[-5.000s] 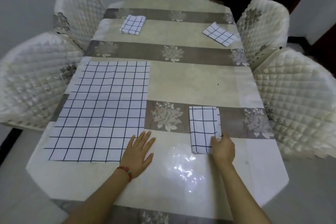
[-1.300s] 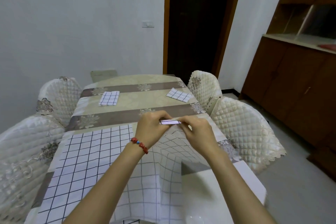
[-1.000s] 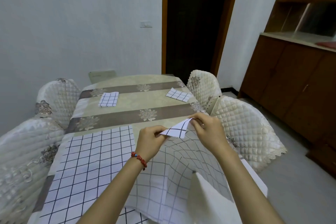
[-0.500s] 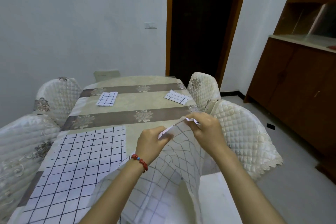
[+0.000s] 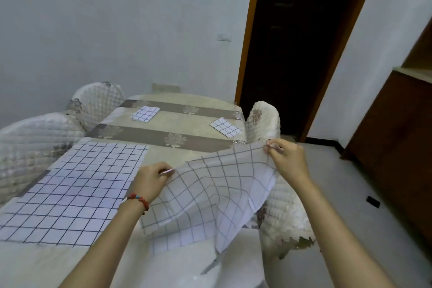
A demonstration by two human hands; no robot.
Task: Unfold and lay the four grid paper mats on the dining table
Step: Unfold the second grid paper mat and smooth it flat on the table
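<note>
Left hand: the left hand (image 5: pixel 153 176) is pinching one top corner of the half-opened mat (image 5: pixel 210 194) between thumb and curled fingers, above the near half of the surface (image 5: pixel 187 154).
Right hand: the right hand (image 5: pixel 286 159) is pinching the opposite top corner, out past the right edge of the surface and above a quilted chair (image 5: pixel 285 217).
Mat in hand: it is hanging slack between the two hands, its lower part sagging towards the near right corner of the surface, with creases still showing.
Risk, tearing: the paper is looking thin, so pulling the corners apart too sharply could be ripping it along a fold.
Risk, placement: much of the sheet is hanging beyond the right edge, so lowering it from here could be leaving it draped over the chair, not flat.
Risk, neighbour: the laid mat (image 5: pixel 77 187) is lying flat along the left edge, just beside the left hand; a swinging sheet could be shifting it.
Remaining work: two folded mats are waiting at the far end, the left folded mat (image 5: pixel 145 113) and the right folded mat (image 5: pixel 225 126), well apart.
Hidden: the held mat is covering the surface beneath it, and whether its bottom edge is touching there is hard to tell; the fingertips are blurring.
</note>
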